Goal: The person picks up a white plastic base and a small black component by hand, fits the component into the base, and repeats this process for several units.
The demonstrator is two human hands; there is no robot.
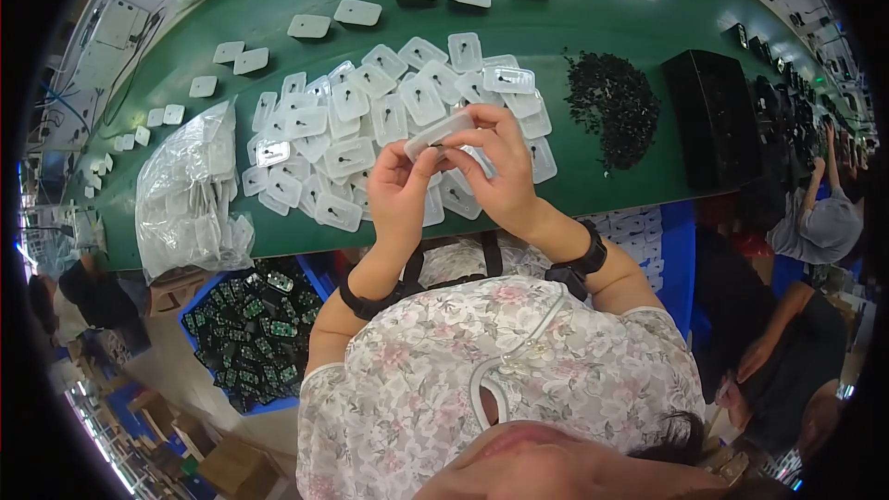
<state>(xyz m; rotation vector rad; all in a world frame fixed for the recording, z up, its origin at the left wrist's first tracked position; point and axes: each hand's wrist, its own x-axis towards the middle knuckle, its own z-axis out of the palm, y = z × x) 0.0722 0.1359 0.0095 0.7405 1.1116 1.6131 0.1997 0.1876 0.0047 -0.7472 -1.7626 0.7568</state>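
Observation:
Between my two hands is a translucent white plastic cover (435, 135), rectangular with rounded corners, tilted above the green table. My left hand (396, 196) pinches its near left end with thumb and fingers. Fingers of my right hand (505, 171) grip its far right side, and its thumb side presses near the middle, where a small dark spot shows. Whether a separate black piece sits there is hidden by the fingertips. Beneath and around the hands lies a heap of similar white covers (350, 157), many with a small black part in the centre.
A pile of small black parts (611, 106) lies to the right, beside a black box (708, 120). At left is a clear plastic bag (190, 190) of white pieces. Blue bins (669, 264) flank me below the table edge; the left one holds green circuit boards (255, 329). Co-workers sit farther right.

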